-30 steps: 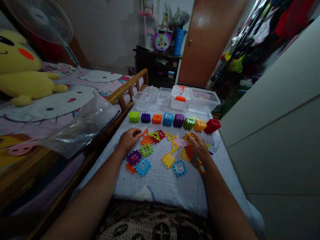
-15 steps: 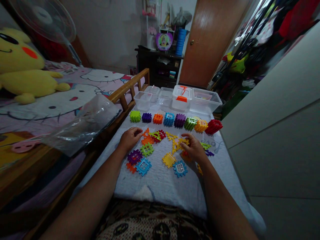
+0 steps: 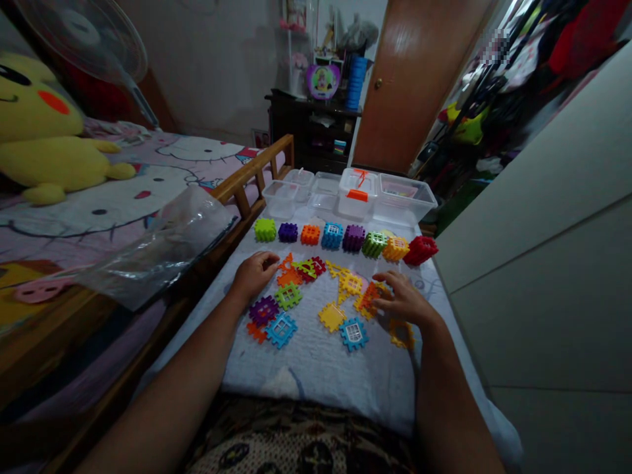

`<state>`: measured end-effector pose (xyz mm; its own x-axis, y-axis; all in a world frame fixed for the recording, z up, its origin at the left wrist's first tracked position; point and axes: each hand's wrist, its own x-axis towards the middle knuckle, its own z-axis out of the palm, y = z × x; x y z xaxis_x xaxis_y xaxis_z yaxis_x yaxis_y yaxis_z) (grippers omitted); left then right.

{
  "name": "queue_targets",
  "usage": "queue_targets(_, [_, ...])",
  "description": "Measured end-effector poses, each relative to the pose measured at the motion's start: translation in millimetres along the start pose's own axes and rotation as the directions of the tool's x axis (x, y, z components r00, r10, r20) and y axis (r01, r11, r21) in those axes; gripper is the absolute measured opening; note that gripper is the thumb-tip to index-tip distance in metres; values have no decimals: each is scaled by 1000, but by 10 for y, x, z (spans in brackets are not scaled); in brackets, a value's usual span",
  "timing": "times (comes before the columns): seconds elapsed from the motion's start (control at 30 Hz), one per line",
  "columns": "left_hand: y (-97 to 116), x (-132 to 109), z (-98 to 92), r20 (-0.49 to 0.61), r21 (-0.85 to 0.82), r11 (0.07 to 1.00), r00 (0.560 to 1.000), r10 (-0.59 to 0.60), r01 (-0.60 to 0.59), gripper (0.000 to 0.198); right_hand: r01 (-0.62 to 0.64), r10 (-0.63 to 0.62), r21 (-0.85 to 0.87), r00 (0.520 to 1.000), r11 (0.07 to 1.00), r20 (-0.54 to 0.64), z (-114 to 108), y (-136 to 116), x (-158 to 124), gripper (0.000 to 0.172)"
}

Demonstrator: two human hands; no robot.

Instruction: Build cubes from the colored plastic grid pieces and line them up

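Observation:
Loosely curved, with a gap between thumb and fingers, my left hand (image 3: 257, 271) is open and holds nothing. It rests on the cloth just left of a group of orange, lime and red interlocking building pieces (image 3: 306, 268). My right hand (image 3: 402, 297) has its fingers spread over an orange building piece (image 3: 367, 301); contact with it cannot be made out. Left of that lie a yellow window piece (image 3: 351, 284) and a plain yellow square (image 3: 332, 316). A blue window piece (image 3: 354, 334) is nearer to me. A yellow frame piece (image 3: 401, 334) lies under my right wrist.
Sorted stacks of pieces, such as the red stack (image 3: 421, 250) and the lime stack (image 3: 265, 230), line up across the table. Behind them stand clear plastic boxes (image 3: 280, 197). A wooden bed rail (image 3: 257, 172) borders the left, a pale cabinet (image 3: 538, 263) the right.
My right hand has moved right and slightly toward me, off the yellow window piece, with its fingers spreading. The orange piece is now more exposed. My left hand has stayed in place.

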<state>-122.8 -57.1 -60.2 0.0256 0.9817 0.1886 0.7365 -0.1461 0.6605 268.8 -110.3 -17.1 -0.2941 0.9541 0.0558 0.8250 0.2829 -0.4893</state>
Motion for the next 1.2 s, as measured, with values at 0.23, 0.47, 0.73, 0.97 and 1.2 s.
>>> queue_targets(0.23, [-2, -3, 7, 0, -9, 1000, 1000, -1, 1, 27, 30, -28, -25, 998, 999, 57, 72, -135, 5, 50])
queue_targets(0.47, [-12, 8, 12, 6, -16, 1000, 1000, 1, -1, 28, -85, 94, 54, 973, 995, -208, 151, 49, 115, 53])
queue_targets(0.73, [-24, 15, -2, 25, 12, 1000, 1000, 18, -18, 29, -301, 248, -174, 930, 938, -270, 225, 1, 178, 50])
queue_targets(0.97, [-32, 17, -1, 21, -2, 1000, 1000, 22, -21, 30, -245, 232, -199, 969, 949, -89, 75, -92, 105, 20])
queue_targets(1.2, [-13, 9, 0, 14, -6, 1000, 1000, 12, -12, 30, -138, 140, -83, 990, 987, 16, 40, -102, 71, 11])
